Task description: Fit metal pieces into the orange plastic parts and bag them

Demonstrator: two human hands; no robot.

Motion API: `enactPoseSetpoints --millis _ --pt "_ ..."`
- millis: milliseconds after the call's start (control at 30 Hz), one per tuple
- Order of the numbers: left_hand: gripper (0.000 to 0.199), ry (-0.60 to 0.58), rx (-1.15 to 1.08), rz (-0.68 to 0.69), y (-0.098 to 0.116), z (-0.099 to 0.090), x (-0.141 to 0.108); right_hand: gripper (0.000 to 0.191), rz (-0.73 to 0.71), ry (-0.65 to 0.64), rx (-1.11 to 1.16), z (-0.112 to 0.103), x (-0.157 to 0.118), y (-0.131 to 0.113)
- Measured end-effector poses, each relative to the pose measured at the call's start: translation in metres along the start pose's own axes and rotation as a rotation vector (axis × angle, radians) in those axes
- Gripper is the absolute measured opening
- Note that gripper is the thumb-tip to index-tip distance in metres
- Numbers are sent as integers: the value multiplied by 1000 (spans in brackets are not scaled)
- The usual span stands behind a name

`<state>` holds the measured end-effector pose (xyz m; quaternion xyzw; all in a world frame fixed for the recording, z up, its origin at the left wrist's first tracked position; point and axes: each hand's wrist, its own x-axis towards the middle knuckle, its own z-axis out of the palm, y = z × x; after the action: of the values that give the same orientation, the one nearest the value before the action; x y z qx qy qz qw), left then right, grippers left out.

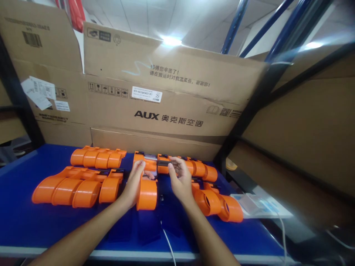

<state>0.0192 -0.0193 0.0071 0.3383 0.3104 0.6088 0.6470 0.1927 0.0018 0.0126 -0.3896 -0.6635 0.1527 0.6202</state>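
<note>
In the middle of the head view, my left hand (134, 186) is closed on an orange plastic part with a wide round cuff (147, 195), held just above the blue table. My right hand (181, 180) pinches a small dark strip-like piece (164, 163) between thumb and fingers, close to the upper end of the orange part. Whether the two pieces touch, I cannot tell. Behind the hands stands a back-right row of similar orange parts (200, 169), some with black pieces on top. More orange parts (86, 194) lie left of my left hand, and others (212, 202) lie right of my right wrist.
Another orange row (103, 159) sits at the back left of the blue tabletop (19, 188). Printed cardboard (116, 111) walls the back. A white cable (168, 240) runs over the front edge. At right are a white tray (277, 211) and a dark rack post (244, 114).
</note>
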Motion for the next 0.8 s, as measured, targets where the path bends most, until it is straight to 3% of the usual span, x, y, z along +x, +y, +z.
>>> enactPoseSetpoints --millis 167,567,667,800 --pt "55 -116 117 45 -12 0 -1 18 -64 -53 -147 -1 -2 -3" --pt "50 -157 119 19 -16 -4 2 17 -148 -180 -170 1 -2 -4" --pt "47 -165 86 -21 -14 -2 1 22 -123 -220 -123 1 -3 -3" --pt "47 -137 4 -89 -4 -1 -1 24 -20 -182 -29 -5 2 1"
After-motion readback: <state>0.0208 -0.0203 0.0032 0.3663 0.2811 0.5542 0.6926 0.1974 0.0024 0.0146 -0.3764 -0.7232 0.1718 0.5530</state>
